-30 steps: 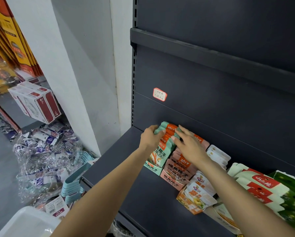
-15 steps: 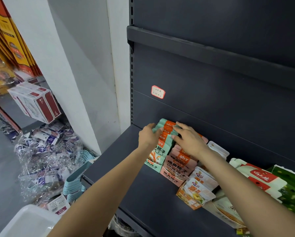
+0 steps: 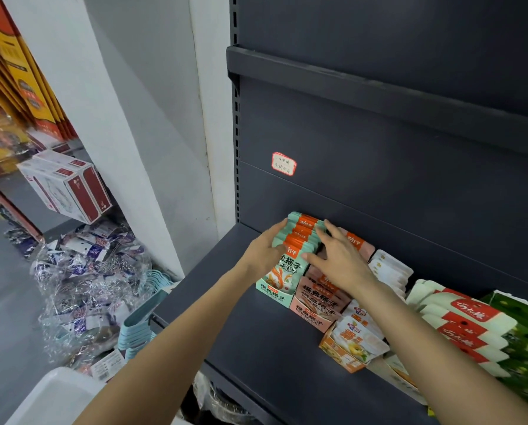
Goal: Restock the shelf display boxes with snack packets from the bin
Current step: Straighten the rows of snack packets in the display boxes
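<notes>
A mint-green display box [image 3: 273, 292] stands at the back left of the dark shelf [image 3: 226, 289], filled with a row of green and orange snack packets [image 3: 302, 237]. My left hand [image 3: 264, 248] presses flat against the left side of that row. My right hand [image 3: 338, 259] lies on the right side of the row, fingers straight, thumb on the front packet. Beside it stands a pink display box [image 3: 313, 314] with pink packets, partly under my right hand. The white bin [image 3: 54, 394] shows at the bottom left.
More display boxes run right along the shelf: an orange one [image 3: 345, 355], white packets [image 3: 390, 269], red and white packets [image 3: 459, 320], green packets [image 3: 526, 338]. A price label [image 3: 283, 163] sticks on the back panel. Bagged goods [image 3: 85, 271] and cartons [image 3: 66, 185] lie at the left.
Both hands have uncurled and now lie flatter against the sides of the green packet row. The packets stand more evenly in the box.
</notes>
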Available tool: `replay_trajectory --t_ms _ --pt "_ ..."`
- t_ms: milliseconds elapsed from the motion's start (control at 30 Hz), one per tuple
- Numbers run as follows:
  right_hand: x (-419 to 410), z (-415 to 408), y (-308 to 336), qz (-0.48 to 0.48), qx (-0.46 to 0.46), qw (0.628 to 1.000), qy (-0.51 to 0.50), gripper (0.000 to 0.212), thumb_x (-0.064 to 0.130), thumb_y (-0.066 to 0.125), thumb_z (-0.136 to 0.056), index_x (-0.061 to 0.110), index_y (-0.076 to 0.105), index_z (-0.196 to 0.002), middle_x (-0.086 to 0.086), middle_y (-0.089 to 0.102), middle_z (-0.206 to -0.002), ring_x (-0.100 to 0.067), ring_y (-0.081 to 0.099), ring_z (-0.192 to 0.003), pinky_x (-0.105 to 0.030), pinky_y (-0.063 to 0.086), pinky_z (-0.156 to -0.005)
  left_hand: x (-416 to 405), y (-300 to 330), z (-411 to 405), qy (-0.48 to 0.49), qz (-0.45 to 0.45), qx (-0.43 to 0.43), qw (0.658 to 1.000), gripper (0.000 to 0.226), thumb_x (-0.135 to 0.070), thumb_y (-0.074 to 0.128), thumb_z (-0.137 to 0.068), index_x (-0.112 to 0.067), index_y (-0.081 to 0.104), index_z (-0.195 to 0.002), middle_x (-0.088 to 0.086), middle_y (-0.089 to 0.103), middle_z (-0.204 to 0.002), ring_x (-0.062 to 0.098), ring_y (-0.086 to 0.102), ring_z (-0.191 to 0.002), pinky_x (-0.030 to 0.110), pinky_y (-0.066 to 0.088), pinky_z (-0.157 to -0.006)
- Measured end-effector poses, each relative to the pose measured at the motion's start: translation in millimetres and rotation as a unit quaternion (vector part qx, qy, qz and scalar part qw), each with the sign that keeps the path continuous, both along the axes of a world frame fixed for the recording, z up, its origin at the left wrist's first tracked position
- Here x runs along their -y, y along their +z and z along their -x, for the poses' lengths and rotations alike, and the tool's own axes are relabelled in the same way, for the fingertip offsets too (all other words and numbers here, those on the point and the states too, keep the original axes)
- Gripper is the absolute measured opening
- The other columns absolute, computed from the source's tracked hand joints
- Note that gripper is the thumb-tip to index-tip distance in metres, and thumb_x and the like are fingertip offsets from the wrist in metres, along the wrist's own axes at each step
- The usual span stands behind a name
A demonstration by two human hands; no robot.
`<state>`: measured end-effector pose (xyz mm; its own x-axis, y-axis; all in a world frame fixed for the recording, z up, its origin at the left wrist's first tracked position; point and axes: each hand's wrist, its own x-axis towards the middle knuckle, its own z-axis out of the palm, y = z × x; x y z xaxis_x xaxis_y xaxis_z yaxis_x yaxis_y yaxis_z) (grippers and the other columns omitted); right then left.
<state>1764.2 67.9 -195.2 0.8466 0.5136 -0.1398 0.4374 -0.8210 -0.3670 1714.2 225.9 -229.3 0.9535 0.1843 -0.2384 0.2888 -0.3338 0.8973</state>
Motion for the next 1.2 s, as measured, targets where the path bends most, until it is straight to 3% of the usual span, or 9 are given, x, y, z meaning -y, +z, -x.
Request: replay_trajectory --t_ms 100,200,300,433,533,667,833,933,1200 --pt "1.2 0.5 1.0 -0.003 0.0 1.0 0.002 0.072 0.043 0.051 -0.093 0.013 0.019 -0.15 0.0 0.008 -0.159 -0.02 0.009 -0.146 -0.041 0.027 -0.114 2.1 10.3 -7.9 -0.062 -0.184 0.059 0.979 0.05 -0.019 0.035 -0.099 -0.027 0.024 -0.147 -0.001 0.018 -0.157 0.021 0.021 -0.142 0.037 0.026 -0.115" --pt "4.3 0.3 1.3 -0.016 0.001 1.0 -0.005 0.071 0.043 0.049 -0.095 0.01 0.019 -0.15 -0.001 0.01 -0.159 -0.018 0.008 -0.146 -0.038 0.023 -0.116 1.3 14.1 -20.6 -0.144 -0.358 0.099 0.917 0.048 -0.027 0.025 -0.101 -0.025 0.02 -0.149 -0.003 0.011 -0.158 0.016 0.01 -0.145 0.037 0.015 -0.118" --pt "7.0 1.9 1.7 -0.013 -0.007 1.0 -0.001 0.068 0.041 0.046 -0.096 0.009 0.019 -0.149 0.0 0.011 -0.159 -0.016 0.006 -0.146 -0.036 0.019 -0.116 2.1 14.4 -29.6 -0.183 -0.428 0.068 0.882 0.048 -0.033 0.02 -0.101 -0.026 0.018 -0.149 -0.004 0.007 -0.159 0.014 0.006 -0.146 0.037 0.011 -0.119" --pt "17.2 5.0 12.5 -0.098 -0.009 0.994 -0.041 0.055 0.029 0.047 -0.098 0.012 0.03 -0.147 0.0 0.022 -0.156 -0.015 0.02 -0.143 -0.029 0.019 -0.114 8.8 19.5 -30.8 -0.149 -0.43 0.117 0.883 0.046 -0.032 0.025 -0.101 -0.022 0.03 -0.146 -0.001 0.022 -0.156 0.017 0.016 -0.144 0.034 0.012 -0.117" --pt "44.8 6.7 24.2 -0.108 0.026 0.992 -0.06 0.046 0.019 0.046 -0.098 0.015 0.039 -0.143 -0.003 0.037 -0.148 -0.017 0.034 -0.137 -0.027 0.025 -0.111 16.4 21.7 -21.4 -0.162 -0.353 0.179 0.904 0.042 -0.022 0.033 -0.101 -0.016 0.038 -0.142 0.002 0.035 -0.15 0.019 0.029 -0.138 0.03 0.022 -0.114" --pt "70.2 7.0 25.4 -0.119 0.025 0.988 -0.097 0.039 0.015 0.048 -0.098 0.015 0.046 -0.137 -0.006 0.05 -0.136 -0.018 0.047 -0.125 -0.023 0.033 -0.1 28.6 23.2 -8.4 -0.198 -0.308 0.169 0.915 0.04 -0.027 0.037 -0.099 -0.017 0.044 -0.138 0.002 0.044 -0.142 0.019 0.038 -0.131 0.035 0.03 -0.109" --pt "72.3 13.0 1.9 -0.084 0.027 0.989 -0.116 0.046 0.019 0.048 -0.097 0.015 0.04 -0.142 -0.003 0.035 -0.148 -0.019 0.033 -0.136 -0.034 0.024 -0.114 40.9 19.3 -6.8 -0.29 -0.362 0.123 0.877 0.094 -0.082 0.036 -0.07 -0.024 0.034 -0.144 -0.004 0.035 -0.149 0.016 0.024 -0.14 0.043 0.018 -0.116" --pt "76.6 11.5 -6.7 -0.073 0.034 0.991 -0.107 0.049 0.021 0.047 -0.098 0.015 0.034 -0.145 0.001 0.026 -0.152 -0.016 0.026 -0.14 -0.027 0.019 -0.113 44.2 21.3 -8.7 -0.303 -0.403 0.108 0.857 0.094 -0.076 0.05 -0.073 -0.024 0.026 -0.147 -0.004 0.027 -0.153 0.016 0.017 -0.143 0.04 0.008 -0.117" --pt "81.0 -0.3 -11.1 -0.051 0.074 0.992 -0.089 0.045 0.015 0.049 -0.096 0.015 0.043 -0.14 0.003 0.036 -0.14 -0.014 0.036 -0.127 -0.03 0.035 -0.108 54.5 22.1 -18.9 -0.267 -0.425 0.091 0.86 0.082 -0.07 0.045 -0.081 -0.025 0.025 -0.147 -0.005 0.03 -0.152 0.017 0.023 -0.14 0.038 0.012 -0.115"
